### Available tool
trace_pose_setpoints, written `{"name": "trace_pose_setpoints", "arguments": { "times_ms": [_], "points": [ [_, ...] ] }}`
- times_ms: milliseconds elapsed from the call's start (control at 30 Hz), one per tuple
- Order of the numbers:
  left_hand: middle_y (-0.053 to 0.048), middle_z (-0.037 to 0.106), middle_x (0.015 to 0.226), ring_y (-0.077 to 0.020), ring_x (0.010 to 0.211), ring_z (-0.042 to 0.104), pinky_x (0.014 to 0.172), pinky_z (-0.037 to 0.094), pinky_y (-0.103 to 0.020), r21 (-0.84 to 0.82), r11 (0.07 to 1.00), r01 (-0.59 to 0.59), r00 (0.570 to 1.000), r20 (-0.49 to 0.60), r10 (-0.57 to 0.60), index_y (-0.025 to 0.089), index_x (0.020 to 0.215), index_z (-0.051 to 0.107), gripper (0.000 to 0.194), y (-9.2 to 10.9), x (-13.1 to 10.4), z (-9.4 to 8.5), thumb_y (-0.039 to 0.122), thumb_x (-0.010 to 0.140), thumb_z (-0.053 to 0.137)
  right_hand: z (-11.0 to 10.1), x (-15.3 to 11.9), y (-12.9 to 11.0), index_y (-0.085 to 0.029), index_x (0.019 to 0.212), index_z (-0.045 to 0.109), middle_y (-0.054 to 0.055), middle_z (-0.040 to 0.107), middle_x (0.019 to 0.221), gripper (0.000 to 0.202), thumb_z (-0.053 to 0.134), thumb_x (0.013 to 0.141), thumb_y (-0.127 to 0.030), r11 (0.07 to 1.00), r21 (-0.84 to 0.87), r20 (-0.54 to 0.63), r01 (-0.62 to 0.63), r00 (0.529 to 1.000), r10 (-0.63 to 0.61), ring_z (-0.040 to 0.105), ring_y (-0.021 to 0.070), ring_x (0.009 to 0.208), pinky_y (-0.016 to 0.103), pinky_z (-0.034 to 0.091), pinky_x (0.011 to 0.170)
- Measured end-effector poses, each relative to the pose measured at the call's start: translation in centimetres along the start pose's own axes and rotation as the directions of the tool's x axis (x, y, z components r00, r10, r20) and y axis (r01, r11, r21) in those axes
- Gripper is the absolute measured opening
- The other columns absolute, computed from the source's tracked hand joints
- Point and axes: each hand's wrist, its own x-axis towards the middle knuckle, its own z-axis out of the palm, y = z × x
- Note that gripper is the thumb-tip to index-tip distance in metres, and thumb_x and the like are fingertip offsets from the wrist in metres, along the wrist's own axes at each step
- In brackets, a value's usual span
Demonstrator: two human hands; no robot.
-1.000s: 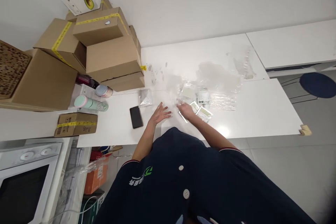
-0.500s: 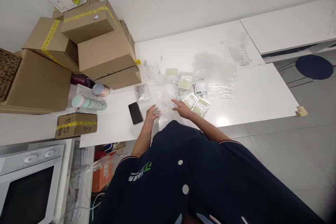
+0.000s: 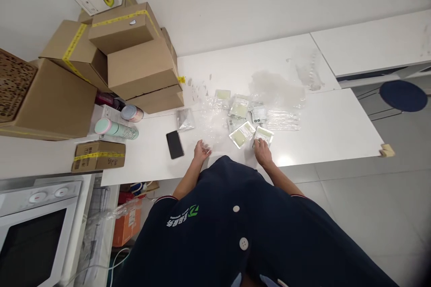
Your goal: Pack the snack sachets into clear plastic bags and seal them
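Observation:
Near the table's front edge, my left hand (image 3: 202, 150) is closed on the corner of a clear, crinkled plastic sheet or bag (image 3: 213, 121), which lies spread out ahead of it. To the right, my right hand (image 3: 263, 152) has its fingers bent over the near edge of a pale green and silver packet (image 3: 265, 134), the rightmost of several. Just left of that lies a similar packet (image 3: 243, 134), tilted on the table. Behind it another green packet (image 3: 239, 106) rests among clear wrap and silvery packets. One more green packet (image 3: 222, 94) sits farther back.
A black phone (image 3: 175, 145) and a small clear-wrapped grey packet (image 3: 185, 119) lie left of the plastic. Cardboard boxes (image 3: 141, 65) are stacked at the left, with a mint bottle (image 3: 116, 129) before them. Flat clear bags (image 3: 283, 119) lie at the right.
My right hand has moved right and toward me, from beside the clear plastic onto the rightmost green packet. My left hand stays at the plastic's near corner. The view has shifted slightly.

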Motion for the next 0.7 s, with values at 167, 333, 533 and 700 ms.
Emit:
{"name": "trace_pose_setpoints", "arguments": {
  "times_ms": [167, 333, 533, 700],
  "points": [
    [0.003, 0.053, 0.060, -0.0082, 0.049, 0.053, 0.053, 0.045, -0.022, 0.036, 0.966, -0.258, 0.954, -0.151, 0.260, 0.018, 0.078, 0.051, 0.016, 0.7, 0.2, -2.3, 0.031, 0.083, 0.059, -5.7, 0.9, 1.2, -0.014, 0.131, 0.053, 0.020, 0.061, 0.123, 0.045, 0.031, 0.092, -0.018, 0.934, 0.258, -0.018, -0.247, 0.965, 0.260, 0.061, 0.0306, 0.104, 0.047, 0.048, 0.087],
    [-0.002, 0.062, 0.066, -0.0095, 0.053, 0.060, 0.056, 0.048, -0.022, 0.040, 0.980, -0.194, 0.980, -0.036, 0.195, 0.015, 0.079, 0.052, 0.009, -0.8, 0.2, -2.9, 0.017, 0.081, 0.061, -10.8, 3.1, -2.4, -0.019, 0.112, 0.062, 0.007, 0.068, 0.098, 0.034, 0.046, 0.088, -0.038, 0.465, 0.884, -0.201, 0.048, 0.937, 0.284, 0.061, 0.0212, 0.090, 0.036, 0.049, 0.080],
    [-0.005, 0.064, 0.075, -0.0122, 0.056, 0.063, 0.060, 0.051, -0.026, 0.173, 0.958, -0.229, 0.973, 0.019, 0.229, 0.012, 0.104, 0.054, 0.028, -2.9, -0.1, -2.7, 0.016, 0.078, 0.066, -7.8, 6.2, -12.4, -0.020, 0.075, 0.056, -0.001, 0.059, 0.067, 0.028, 0.075, 0.065, -0.038, -0.236, 0.933, 0.202, -0.274, 0.936, -0.287, 0.053, 0.0119, 0.060, 0.026, 0.045, 0.059],
    [-0.003, 0.062, 0.080, -0.0104, 0.060, 0.062, 0.063, 0.050, -0.025, 0.298, 0.871, -0.390, 0.905, -0.051, 0.422, 0.014, 0.135, 0.039, 0.069, -3.0, -0.4, -3.4, 0.012, 0.073, 0.069, -2.9, 7.2, -15.2, -0.020, 0.067, 0.047, -0.005, 0.049, 0.054, 0.027, 0.073, 0.062, -0.026, 0.065, 0.860, 0.504, -0.506, 0.827, -0.250, 0.049, 0.0103, 0.054, 0.024, 0.043, 0.054]
  ]
}}
